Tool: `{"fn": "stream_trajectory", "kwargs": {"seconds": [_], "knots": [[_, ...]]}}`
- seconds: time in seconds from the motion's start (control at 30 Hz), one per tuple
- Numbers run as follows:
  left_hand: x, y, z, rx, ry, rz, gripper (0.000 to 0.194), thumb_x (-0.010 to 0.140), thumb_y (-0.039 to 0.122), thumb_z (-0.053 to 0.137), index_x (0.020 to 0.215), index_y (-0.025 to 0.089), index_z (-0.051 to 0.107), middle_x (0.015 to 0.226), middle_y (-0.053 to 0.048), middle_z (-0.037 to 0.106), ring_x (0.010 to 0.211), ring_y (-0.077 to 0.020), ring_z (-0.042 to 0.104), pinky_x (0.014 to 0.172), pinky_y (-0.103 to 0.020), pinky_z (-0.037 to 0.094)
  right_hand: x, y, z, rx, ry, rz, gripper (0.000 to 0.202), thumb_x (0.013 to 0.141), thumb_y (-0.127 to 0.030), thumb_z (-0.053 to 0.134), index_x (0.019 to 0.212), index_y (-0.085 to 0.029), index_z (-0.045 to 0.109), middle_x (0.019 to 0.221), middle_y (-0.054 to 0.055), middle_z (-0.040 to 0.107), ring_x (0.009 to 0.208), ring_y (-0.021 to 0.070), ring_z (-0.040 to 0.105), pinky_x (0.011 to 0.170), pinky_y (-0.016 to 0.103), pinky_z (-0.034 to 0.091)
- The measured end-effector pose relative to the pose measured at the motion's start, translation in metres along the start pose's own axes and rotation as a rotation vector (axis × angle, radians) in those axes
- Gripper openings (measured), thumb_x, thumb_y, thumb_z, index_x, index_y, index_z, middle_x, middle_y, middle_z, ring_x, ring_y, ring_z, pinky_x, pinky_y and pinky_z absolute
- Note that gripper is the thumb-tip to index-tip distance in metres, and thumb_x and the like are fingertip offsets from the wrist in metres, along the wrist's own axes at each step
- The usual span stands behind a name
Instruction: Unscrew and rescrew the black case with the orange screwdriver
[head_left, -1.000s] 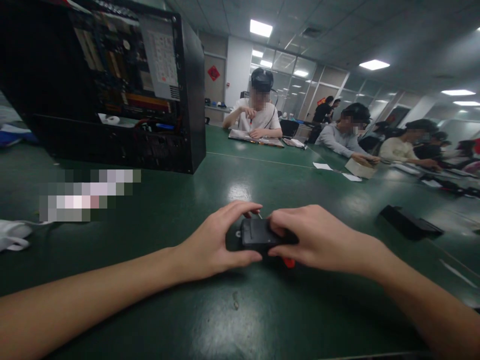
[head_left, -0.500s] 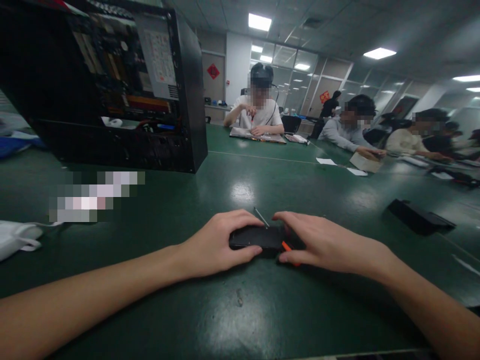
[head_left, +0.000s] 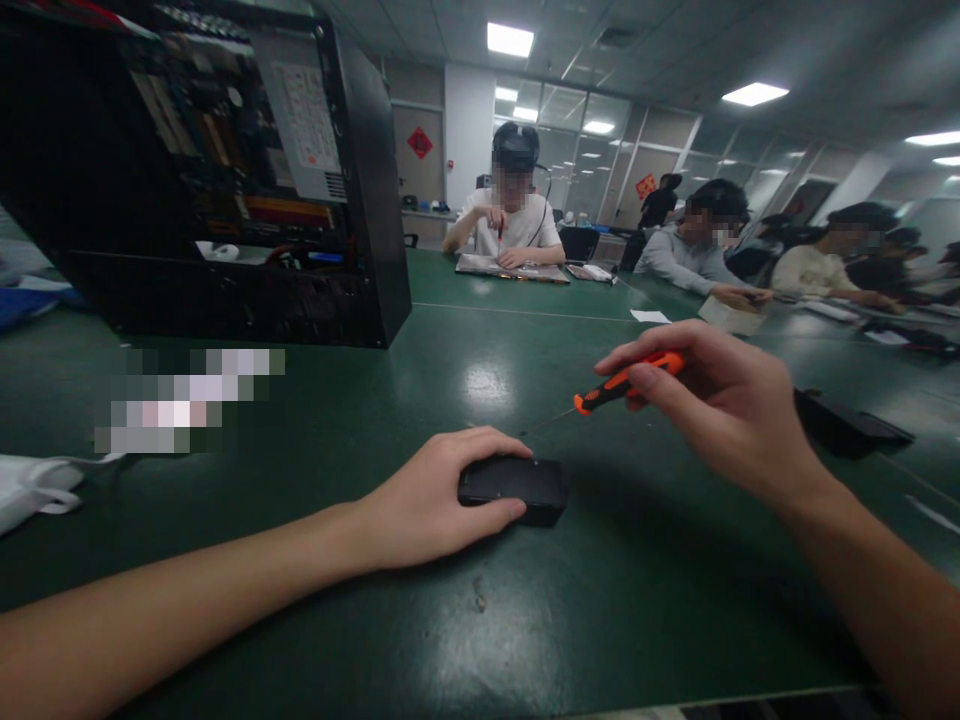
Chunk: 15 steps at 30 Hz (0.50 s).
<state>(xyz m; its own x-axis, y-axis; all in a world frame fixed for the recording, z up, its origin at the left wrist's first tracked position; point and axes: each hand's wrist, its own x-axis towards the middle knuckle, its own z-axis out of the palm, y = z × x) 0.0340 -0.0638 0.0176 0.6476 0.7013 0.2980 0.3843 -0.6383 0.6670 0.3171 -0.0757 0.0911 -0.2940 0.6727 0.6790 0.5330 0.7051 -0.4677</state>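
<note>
On the green table (head_left: 360,650), a small black rectangular box (head_left: 544,482) lies flat. Fingers and thumb of my left hand (head_left: 439,495) are wrapped round its left part. My right hand (head_left: 720,410), raised off the table to the right, grips a screwdriver (head_left: 619,385) by its orange and black handle. The thin metal shaft slants down to the left, and its tip is above or just behind the box; I cannot tell whether it touches anything.
An open black computer case (head_left: 300,290) stands at the back left. Beside it lie a blurred-out patch and a white object with a strap (head_left: 37,490). A black piece (head_left: 855,425) rests at the right. Across the table, a person (head_left: 517,215) works with a tool on a flat panel.
My right hand has lifted away from the box to the upper right, now with the screwdriver in its fingers. My left hand has stayed on the box.
</note>
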Motion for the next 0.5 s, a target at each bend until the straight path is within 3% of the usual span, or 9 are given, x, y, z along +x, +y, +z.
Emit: {"fn": "stream_trajectory", "kwargs": {"seconds": [0.23, 0.5], "knots": [[-0.0007, 0.0024, 0.0024, 0.0, 0.003, 0.003, 0.044, 0.091, 0.033, 0.075, 0.134, 0.024, 0.067, 0.127, -0.005, 0.072, 0.113, -0.0244, 0.068, 0.097, -0.037, 0.053, -0.0038, -0.0057, 0.0062, -0.034, 0.111, -0.109, 0.012, 0.104, -0.032, 0.06, 0.113, -0.024, 0.063, 0.097, 0.003, 0.074, 0.083, 0.0166, 0.07, 0.069, 0.03, 0.056], [0.0023, 0.0034, 0.0016, -0.021, -0.01, 0.026, 0.035, 0.092, 0.03, 0.074, 0.126, 0.024, 0.07, 0.124, -0.004, 0.072, 0.111, -0.0225, 0.068, 0.097, -0.036, 0.052, -0.0014, -0.0055, 0.0067, -0.015, -0.008, -0.081, 0.015, 0.106, -0.034, 0.056, 0.113, -0.021, 0.061, 0.096, 0.003, 0.071, 0.07, 0.0124, 0.066, 0.058, 0.025, 0.052]]}}
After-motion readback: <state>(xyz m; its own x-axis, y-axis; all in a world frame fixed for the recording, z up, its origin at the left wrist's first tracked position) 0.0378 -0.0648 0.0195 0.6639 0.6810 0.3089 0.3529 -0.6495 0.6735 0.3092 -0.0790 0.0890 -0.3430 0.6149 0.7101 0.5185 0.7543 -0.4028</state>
